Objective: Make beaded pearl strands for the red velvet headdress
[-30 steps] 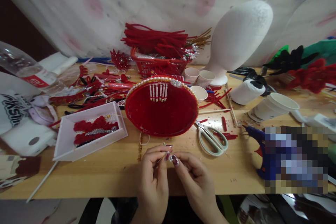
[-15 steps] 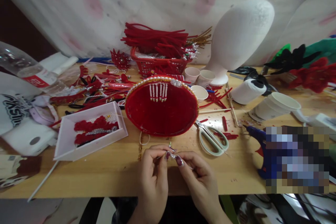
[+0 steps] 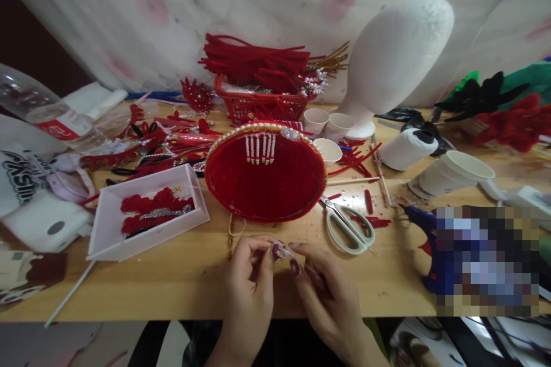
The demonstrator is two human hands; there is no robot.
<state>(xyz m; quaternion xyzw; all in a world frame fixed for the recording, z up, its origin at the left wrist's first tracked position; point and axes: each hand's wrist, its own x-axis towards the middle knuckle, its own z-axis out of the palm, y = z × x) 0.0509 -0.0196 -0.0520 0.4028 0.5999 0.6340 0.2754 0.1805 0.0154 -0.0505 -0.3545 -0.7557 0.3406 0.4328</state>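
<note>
Close to the table's front, my left hand (image 3: 253, 275) pinches a small cluster of clear, shiny beads (image 3: 282, 253) between thumb and fingertips. A thin pale thread (image 3: 310, 268) runs from the beads into my right hand (image 3: 329, 289), whose curled fingers hold it; thumb and forefinger are slightly apart. Just beyond both hands stands a red round fan-like piece (image 3: 267, 189), edged with pearls and gold trim, with several short pearl strands (image 3: 260, 149) hanging at its top. A gold-beaded string (image 3: 230, 239) hangs below its lower left edge. The fingers partly hide the beads.
Green-handled scissors (image 3: 349, 226) lie right of the red piece, with a blue glue gun (image 3: 426, 241) farther right. An open white box (image 3: 146, 246) holds red and silver ornaments. Behind are a red basket (image 3: 262, 104), paper cups (image 3: 329, 151), a thread spool (image 3: 407, 148) and a white foam head (image 3: 400, 57).
My right thumb and forefinger have opened and moved slightly right, away from the beads. The thread now shows between the hands. My left hand keeps its pinch.
</note>
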